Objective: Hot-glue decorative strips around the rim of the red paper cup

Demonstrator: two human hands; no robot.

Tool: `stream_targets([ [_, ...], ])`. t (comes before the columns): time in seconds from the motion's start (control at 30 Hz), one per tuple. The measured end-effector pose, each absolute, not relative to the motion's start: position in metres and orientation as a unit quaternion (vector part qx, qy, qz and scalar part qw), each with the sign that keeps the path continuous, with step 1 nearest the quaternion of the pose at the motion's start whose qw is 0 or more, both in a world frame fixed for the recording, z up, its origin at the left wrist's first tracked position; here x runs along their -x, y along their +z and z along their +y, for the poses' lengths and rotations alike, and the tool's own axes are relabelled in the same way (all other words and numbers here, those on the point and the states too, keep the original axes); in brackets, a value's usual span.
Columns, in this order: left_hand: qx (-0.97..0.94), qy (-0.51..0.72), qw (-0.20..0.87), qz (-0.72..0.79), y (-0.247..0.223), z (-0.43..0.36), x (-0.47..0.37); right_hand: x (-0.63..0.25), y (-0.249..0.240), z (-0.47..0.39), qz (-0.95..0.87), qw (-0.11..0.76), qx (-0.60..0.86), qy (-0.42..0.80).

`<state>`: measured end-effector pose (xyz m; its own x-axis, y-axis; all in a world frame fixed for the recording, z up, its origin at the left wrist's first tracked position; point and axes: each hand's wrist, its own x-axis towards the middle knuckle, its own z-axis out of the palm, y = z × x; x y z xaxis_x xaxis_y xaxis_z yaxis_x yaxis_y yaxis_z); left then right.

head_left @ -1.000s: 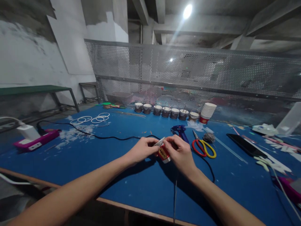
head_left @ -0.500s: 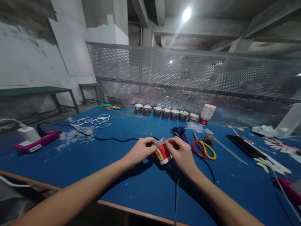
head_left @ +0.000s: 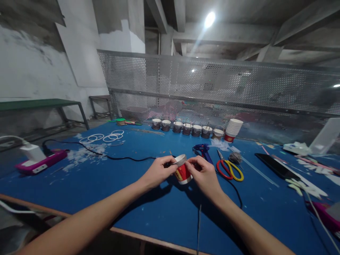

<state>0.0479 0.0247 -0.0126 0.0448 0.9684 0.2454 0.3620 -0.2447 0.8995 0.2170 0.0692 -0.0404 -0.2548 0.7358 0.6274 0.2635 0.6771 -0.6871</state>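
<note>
A small red paper cup (head_left: 183,174) with a yellow label is tilted over the blue table, its mouth partly turned up toward me. My left hand (head_left: 162,170) is closed on its left side, thumb and fingers at the rim. At the right of the rim, the fingertips of my right hand (head_left: 202,173) are pinched together, apparently on a thin grey cord (head_left: 199,226). The cord runs down below that hand to the table's front edge; its upper stretch is hard to see. Grey strands seem to lie around the cup near the rim.
Behind my right hand lie a blue glue gun (head_left: 203,151), scissors (head_left: 230,170) with red and yellow handles, and a grey yarn ball (head_left: 235,158). Several dark-wrapped cups (head_left: 187,129) and a cup stack (head_left: 233,129) line the back. Right is a phone (head_left: 276,166); left, a power strip (head_left: 42,163).
The cup has turned and tipped a little between my hands, so more of its mouth and less of its yellow label shows. Both hands stay almost in place.
</note>
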Motion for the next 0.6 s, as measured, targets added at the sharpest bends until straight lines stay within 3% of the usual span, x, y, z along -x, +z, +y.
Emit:
stream_targets([
  [0.6,-0.633,0.46,0.358,0.508,-0.0145,0.0262,-0.0407,-0.2191,-0.0389,0.0674,-0.784,0.51,0.313,0.166],
])
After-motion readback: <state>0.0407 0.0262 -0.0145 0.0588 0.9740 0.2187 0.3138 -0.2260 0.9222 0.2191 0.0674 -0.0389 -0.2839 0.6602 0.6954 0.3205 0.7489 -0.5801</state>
